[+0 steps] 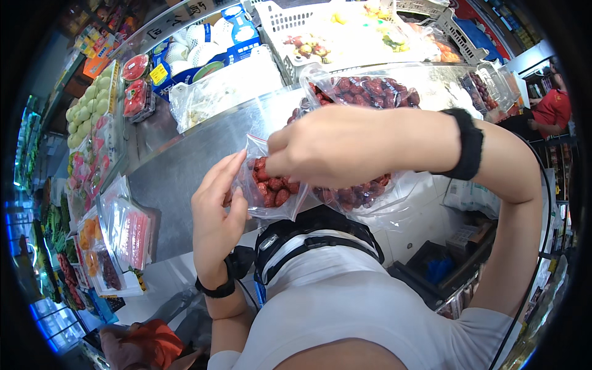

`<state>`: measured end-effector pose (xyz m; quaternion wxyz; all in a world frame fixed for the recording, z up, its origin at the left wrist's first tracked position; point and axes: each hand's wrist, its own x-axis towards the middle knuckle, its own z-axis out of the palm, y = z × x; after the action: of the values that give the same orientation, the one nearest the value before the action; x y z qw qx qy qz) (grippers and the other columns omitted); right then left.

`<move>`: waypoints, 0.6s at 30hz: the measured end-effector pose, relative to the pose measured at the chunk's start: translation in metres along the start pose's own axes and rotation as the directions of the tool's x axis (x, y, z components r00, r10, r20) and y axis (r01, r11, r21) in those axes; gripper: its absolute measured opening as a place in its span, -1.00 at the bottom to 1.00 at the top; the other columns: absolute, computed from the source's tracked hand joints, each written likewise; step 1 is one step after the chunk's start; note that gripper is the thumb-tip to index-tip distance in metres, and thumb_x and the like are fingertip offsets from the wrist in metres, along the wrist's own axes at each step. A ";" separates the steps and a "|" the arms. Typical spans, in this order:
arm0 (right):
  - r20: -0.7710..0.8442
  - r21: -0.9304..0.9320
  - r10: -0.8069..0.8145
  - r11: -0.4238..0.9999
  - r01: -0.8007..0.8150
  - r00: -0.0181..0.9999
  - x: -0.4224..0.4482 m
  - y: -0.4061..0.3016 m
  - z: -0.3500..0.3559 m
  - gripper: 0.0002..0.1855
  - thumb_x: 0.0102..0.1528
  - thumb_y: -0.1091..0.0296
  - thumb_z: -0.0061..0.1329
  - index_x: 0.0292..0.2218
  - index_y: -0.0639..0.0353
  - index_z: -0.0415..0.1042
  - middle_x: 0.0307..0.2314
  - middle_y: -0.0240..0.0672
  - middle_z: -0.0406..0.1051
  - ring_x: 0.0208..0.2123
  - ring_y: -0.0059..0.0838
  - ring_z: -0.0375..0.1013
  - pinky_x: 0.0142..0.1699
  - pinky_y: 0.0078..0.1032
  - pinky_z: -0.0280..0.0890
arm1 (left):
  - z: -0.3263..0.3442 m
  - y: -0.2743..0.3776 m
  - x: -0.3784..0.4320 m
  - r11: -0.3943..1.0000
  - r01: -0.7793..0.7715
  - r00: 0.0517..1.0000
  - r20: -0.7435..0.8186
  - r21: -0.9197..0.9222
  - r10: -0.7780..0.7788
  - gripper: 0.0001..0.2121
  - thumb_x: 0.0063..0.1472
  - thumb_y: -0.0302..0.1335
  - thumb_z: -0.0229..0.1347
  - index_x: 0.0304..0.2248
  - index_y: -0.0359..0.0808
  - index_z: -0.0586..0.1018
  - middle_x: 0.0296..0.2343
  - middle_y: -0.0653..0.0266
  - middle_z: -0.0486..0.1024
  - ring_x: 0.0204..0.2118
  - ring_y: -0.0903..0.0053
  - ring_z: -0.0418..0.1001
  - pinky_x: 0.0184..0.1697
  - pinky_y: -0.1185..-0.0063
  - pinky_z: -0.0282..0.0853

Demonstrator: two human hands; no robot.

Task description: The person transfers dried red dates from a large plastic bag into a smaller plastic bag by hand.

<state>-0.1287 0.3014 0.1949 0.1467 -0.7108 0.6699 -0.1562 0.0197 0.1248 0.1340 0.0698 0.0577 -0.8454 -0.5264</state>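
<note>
A clear zip bag [290, 210] with a red seal line stands near the counter's front edge, part filled with red dried jujubes [273, 187]. My left hand [217, 194] grips its left side, with the thumb and fingers around the plastic. Over the bag's mouth is my right hand [323, 143], blurred and with curled fingers; whether it holds a jujube is hidden. Behind and beneath my right forearm lies a large clear plastic bag [314, 76] full of jujubes [365, 90]. Its middle is covered by my arm.
The steel counter [171, 203] bears a stack of flat plastic bags [132, 236] at left. Behind stand a white crate [289, 21] of fruit, a blue box [247, 27] of net-wrapped fruit and packed red fruit [136, 99]. People in red [550, 111] and orange [157, 344] are nearby.
</note>
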 end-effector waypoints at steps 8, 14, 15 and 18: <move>0.004 -0.041 0.360 0.932 -0.360 0.933 -0.059 0.014 -0.023 -0.79 -0.11 0.44 0.11 -0.38 0.24 0.39 -0.51 -0.21 0.38 -0.46 -0.21 0.45 -0.37 -0.33 0.34 | 0.001 -0.003 -0.001 0.998 -0.032 0.999 -0.025 0.046 0.034 -0.49 -0.02 -0.78 -0.15 -0.02 -0.34 0.45 -0.10 0.10 0.41 -0.55 0.70 0.36 -0.50 0.71 0.33; 0.349 -0.405 0.557 0.815 -0.415 0.754 -0.078 0.036 0.010 -0.61 -0.14 0.47 0.04 -0.18 0.18 0.40 -0.32 -0.18 0.37 -0.33 -0.17 0.47 -0.29 -0.29 0.39 | 0.001 -0.002 -0.001 0.999 -0.020 1.000 -0.016 0.036 0.021 -0.50 -0.01 -0.79 -0.16 -0.02 -0.35 0.45 -0.09 0.10 0.40 -0.56 0.70 0.36 -0.51 0.70 0.34; 0.349 -0.405 0.558 0.814 -0.416 0.753 -0.078 0.037 0.011 -0.61 -0.14 0.47 0.04 -0.18 0.18 0.40 -0.32 -0.18 0.37 -0.33 -0.17 0.47 -0.29 -0.29 0.39 | 0.001 -0.002 -0.001 0.999 -0.020 1.000 -0.016 0.035 0.021 -0.50 -0.01 -0.79 -0.16 -0.02 -0.35 0.45 -0.09 0.10 0.40 -0.56 0.70 0.36 -0.51 0.70 0.34; 0.429 -0.407 0.578 0.810 -0.423 0.694 -0.077 0.040 0.016 -0.52 -0.16 0.52 0.00 -0.12 0.15 0.39 -0.27 -0.16 0.35 -0.30 -0.16 0.46 -0.28 -0.29 0.38 | 0.000 -0.002 -0.002 0.999 -0.020 1.000 -0.015 0.025 0.021 -0.50 -0.01 -0.79 -0.15 -0.02 -0.35 0.45 -0.09 0.09 0.40 -0.57 0.70 0.36 -0.51 0.70 0.34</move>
<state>-0.1625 0.3763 0.1620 0.2635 -0.5261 0.7860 0.1896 0.0214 0.1243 0.1319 0.0810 0.0541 -0.8519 -0.5146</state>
